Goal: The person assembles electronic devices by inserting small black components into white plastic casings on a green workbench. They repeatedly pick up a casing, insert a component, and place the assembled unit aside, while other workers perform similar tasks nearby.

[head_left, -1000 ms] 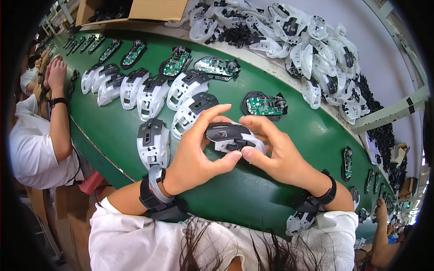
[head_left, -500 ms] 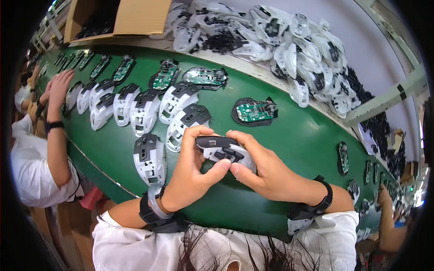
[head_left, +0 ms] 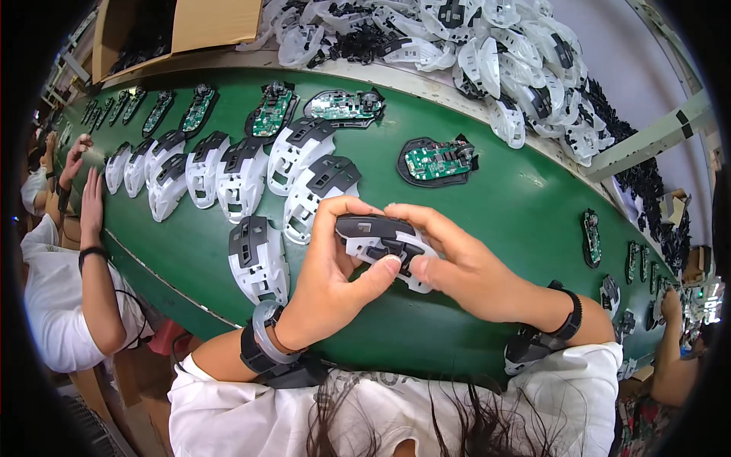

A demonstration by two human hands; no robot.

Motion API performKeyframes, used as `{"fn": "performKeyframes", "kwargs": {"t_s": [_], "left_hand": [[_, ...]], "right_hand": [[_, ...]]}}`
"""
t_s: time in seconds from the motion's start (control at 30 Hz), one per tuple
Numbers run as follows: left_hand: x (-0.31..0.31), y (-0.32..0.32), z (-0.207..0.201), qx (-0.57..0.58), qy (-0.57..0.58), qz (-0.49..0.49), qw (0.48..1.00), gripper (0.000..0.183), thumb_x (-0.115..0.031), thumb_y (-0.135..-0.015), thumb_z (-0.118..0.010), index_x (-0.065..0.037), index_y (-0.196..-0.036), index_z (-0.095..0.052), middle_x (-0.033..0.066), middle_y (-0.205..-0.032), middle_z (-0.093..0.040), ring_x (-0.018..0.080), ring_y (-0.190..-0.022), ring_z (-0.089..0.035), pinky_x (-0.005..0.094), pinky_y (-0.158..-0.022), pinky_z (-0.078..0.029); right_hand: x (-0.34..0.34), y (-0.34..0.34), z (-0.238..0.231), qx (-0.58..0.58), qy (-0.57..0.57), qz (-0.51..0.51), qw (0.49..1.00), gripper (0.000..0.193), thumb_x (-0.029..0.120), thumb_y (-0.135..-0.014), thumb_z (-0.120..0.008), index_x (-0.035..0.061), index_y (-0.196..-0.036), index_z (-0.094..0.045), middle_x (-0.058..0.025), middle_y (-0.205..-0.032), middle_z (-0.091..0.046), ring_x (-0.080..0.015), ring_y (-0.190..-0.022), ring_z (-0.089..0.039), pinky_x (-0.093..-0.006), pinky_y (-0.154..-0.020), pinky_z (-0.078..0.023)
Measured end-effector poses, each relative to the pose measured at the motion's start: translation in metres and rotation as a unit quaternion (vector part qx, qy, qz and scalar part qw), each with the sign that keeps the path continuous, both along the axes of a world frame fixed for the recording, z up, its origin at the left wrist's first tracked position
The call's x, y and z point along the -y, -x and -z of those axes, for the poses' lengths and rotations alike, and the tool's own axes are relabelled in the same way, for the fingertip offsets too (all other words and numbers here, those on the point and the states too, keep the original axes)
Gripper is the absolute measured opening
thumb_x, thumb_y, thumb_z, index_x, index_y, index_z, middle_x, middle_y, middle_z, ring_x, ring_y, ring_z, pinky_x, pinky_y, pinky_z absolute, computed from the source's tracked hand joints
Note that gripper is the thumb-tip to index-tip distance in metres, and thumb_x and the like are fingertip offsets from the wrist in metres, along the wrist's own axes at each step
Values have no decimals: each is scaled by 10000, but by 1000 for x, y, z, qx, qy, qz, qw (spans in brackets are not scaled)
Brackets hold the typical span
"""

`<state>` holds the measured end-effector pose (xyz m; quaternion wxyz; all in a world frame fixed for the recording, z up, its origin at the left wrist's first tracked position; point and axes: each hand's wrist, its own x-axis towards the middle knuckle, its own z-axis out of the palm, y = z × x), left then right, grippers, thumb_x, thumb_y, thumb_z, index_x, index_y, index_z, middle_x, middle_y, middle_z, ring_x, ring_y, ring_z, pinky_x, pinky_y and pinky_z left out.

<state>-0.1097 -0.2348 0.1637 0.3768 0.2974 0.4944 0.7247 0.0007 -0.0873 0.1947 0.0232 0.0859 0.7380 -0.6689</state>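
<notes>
In front of you, a long green workbench point(head_left: 525, 244) curves from the upper left of the frame to the lower right. A pale ledge point(head_left: 415, 77) edges its far side. At upper right stands a plain, greyish-lavender wall point(head_left: 617, 49), crossed by a slanting light-coloured beam point(head_left: 647, 139). Bright light point(head_left: 712, 298) glows near the right rim.

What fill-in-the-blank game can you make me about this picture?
1. The left hand and right hand hold one shell, coloured dark grey, black and ____.
2. The tabletop is coloured ____.
3. The cardboard box shows toward the picture's upper ____.

Missing words: white; green; left.
</notes>
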Motion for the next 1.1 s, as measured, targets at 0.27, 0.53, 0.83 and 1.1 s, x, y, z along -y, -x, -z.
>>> {"fn": "performKeyframes", "kwargs": {"t_s": [0.27, 0.53, 0.83, 1.1], "left_hand": [[9, -7, -2, -198, 66, 84, 974, 686, -141, -780, -740, -40, -1311, -319, 124, -1150, -470, 195, -1077, -512, 338, -899, -460], [10, 95, -35, -699, 216, 43, 680, 393, -326, -907, -538, -97, -1226, -553, 161, -1368, -433, 422, -1268, -361, 481, -1050, -309], [52, 78, -56, -683, 270, -87, 673, 362, -271, -773, -699, -92, -1082, -633, 137, -1246, -541, 413, -1233, -410, 498, -997, -353], [73, 56, -12, -633, 311, -34, 708, 564, -95, -715, -709, -129, -1243, -513, 224, -1350, -370, 415, -1225, -375, 453, -993, -379]], "right_hand": [[8, -32, 2, -113, -222, -24, 968, 637, 18, -817, -517, -7, -1392, -245, -249, -1269, -380, -400, -1166, -424, -435, -993, -355], [-16, -44, -49, -83, -599, -17, 796, 590, 118, -748, -703, 40, -1275, -449, -227, -1302, -404, -409, -1176, -431, -454, -975, -379], [-143, 278, 44, -292, -791, 47, 536, 199, 122, -740, -598, 50, -913, -667, -131, -1118, -570, -295, -1165, -472, -524, -969, -366], [-95, 229, 3, -257, -615, 57, 743, 110, 50, -770, -574, 8, -871, -559, -153, -893, -588, -314, -924, -589, -429, -792, -473]]}}
